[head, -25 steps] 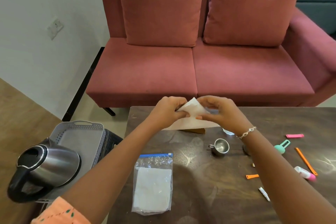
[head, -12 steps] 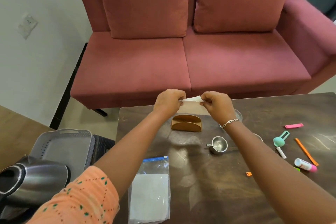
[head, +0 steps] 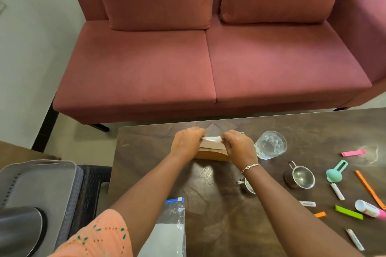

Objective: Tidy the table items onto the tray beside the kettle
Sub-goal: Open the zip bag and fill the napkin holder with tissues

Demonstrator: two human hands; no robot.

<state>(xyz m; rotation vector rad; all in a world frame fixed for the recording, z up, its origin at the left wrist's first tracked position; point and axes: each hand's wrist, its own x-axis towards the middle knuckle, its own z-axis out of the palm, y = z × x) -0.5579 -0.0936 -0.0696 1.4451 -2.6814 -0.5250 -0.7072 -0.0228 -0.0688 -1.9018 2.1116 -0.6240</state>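
My left hand (head: 187, 142) and my right hand (head: 238, 145) pinch a folded white napkin (head: 211, 139) by its two ends, low over a wooden napkin holder (head: 211, 154) at the far side of the dark table (head: 229, 215). The napkin's lower edge sits in the holder's slot. A grey tray (head: 39, 181) stands on a side stand left of the table, and the steel kettle (head: 19, 229) is at its near end. A zip bag (head: 167, 229) with white napkins lies by my left forearm.
A clear glass (head: 270, 145) stands right of my right hand. Two small steel cups (head: 301, 177) (head: 245, 184), a teal clip (head: 335, 173), coloured strips, sachets and a pink-capped tube (head: 370, 208) are scattered on the right. A red sofa (head: 208, 58) stands behind the table.
The napkin, held up unfolded a second ago, is folded narrow and has come down onto the holder. My view has tipped down and forward; the glass is uncovered.
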